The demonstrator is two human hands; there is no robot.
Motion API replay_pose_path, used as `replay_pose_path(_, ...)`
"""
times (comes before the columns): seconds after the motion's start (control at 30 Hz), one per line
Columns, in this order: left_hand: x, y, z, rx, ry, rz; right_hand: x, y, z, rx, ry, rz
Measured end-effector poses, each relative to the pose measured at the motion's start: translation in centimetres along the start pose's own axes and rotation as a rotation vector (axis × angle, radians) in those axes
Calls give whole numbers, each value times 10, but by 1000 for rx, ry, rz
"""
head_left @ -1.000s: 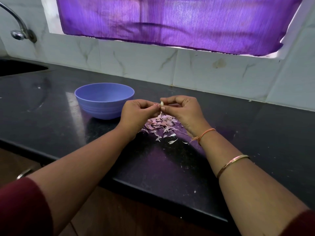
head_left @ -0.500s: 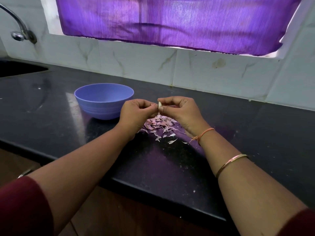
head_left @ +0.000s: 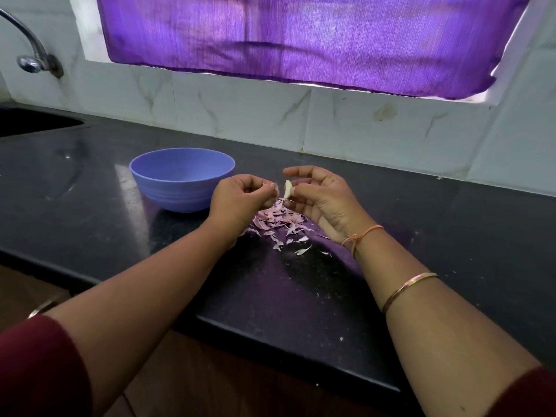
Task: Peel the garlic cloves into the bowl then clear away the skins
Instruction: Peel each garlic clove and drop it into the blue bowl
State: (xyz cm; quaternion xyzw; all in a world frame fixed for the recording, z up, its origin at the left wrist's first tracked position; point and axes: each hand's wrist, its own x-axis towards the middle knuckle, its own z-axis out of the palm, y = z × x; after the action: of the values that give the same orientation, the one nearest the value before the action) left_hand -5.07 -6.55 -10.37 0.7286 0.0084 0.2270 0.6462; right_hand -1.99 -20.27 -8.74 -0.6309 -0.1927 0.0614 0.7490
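One garlic clove (head_left: pixel 288 189), mostly bare, is pinched upright in the right hand (head_left: pixel 323 200), above the pile of pink skins (head_left: pixel 278 220) on the worktop (head_left: pixel 331 296), near the blue bowl (head_left: pixel 180 192); a wisp of skin (head_left: pixel 282 200) hangs from its lower end. The left hand (head_left: pixel 240 198) sits close beside, curled in; whether on a scrap of skin I cannot tell. Likely small, firm and slick, the clove wants a pinch across its middle; the skins look papery, apt to scatter.

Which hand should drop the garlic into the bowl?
Probably the right hand: it pinches the garlic clove. The left hand is nearer the bowl but holds no clove.
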Motion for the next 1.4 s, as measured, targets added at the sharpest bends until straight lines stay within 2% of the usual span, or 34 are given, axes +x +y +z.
replay_pose_path(0.2, 1, -2, 0, -59, 4, -20, 0, 0, -1, 67, 15, 2)
replay_pose_path(0.33, 3, -5, 0, -19, 28, -12, 1, 0, -3, 63, 39, -9)
replay_pose_path(0.5, 3, -6, -2, 57, -19, 17, 3, 1, -4, 46, 53, -26)
replay_pose_path(0.63, 4, -5, 1, 18, -48, -28, 3, 3, -5, 7, 61, -44)
replay_pose_path(0.87, 3, -6, 1, -51, -80, -59, 2, 1, -5, -102, 68, -56)
replay_pose_path(1.03, 2, -5, 0, -13, -67, -32, 3, 3, -4, -171, 57, -64)
replay_pose_path(1.4, -1, -4, -1, 105, -70, 32, 3, 4, -5, -462, 99, -213)
